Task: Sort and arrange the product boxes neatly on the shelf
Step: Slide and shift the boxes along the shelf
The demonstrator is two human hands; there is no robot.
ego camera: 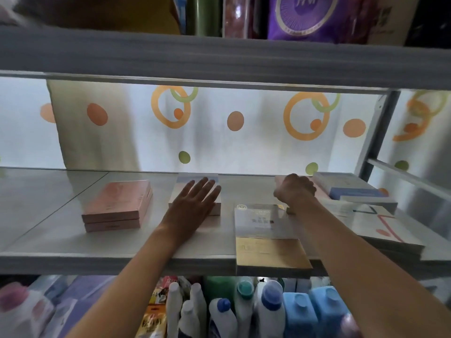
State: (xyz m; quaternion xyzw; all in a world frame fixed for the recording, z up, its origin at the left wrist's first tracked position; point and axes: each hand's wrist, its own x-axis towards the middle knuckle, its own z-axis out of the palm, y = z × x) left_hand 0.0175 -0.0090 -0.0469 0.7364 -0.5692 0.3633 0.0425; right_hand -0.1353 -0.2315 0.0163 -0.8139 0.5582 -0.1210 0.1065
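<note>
Product boxes lie flat across the middle shelf (61, 211), and we only have the head view. From our left: two pink boxes (117, 206) stacked one on the other, edges roughly flush. Next, a pale box (188, 181) with a bluish far end, lying near the shelf's back. Then a clear-wrapped gold box (268, 240), front edge hanging past the shelf lip. To the right, a white box with red markings (380, 228) near the front, and a blue-and-white box (351, 189) resting partly on top of it, further back.

Left hand (192, 203) rests palm down on the pale box, fingers straight and slightly spread, pointing to the back of the shelf; forearm comes up from lower left.

Right hand (295, 189) sits at the back of the shelf beyond the gold box, knuckles up, fingers curled down over a pinkish box (279, 179), mostly hidden. We can't tell if it really grips that box.

Lower shelf holds bottles (244, 311), white with coloured caps, plus blue jugs (317, 313). Upper shelf carries a purple package (310, 15). A dotted curtain (234, 123) hangs behind.
</note>
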